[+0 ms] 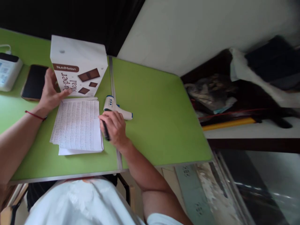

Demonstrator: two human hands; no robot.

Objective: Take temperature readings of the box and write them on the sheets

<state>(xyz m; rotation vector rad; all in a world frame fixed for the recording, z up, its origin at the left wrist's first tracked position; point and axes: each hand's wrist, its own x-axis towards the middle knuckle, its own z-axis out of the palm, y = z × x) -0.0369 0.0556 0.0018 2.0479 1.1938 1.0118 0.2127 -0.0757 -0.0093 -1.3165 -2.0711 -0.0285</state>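
Note:
A white NutriMotion box (88, 55) with pictures of brown chocolate squares stands on the green table. My left hand (51, 90) grips its lower left corner, thumb across the front and fingers round the side. In front of the box lies a stack of paper sheets (78, 125) covered in rows of handwriting. My right hand (114, 127) is closed around a black pen (106, 130) at the right edge of the sheets. Just beyond that hand, a white and blue infrared thermometer (117, 108) rests across the table's seam.
Left of the box are a dark phone (34, 82) and a white device (9, 71) with a cable. The green table (161, 118) extends right toward a shelf (248, 132) holding cloths, bags and a yellow rod. A dark panel and a pale wall stand behind.

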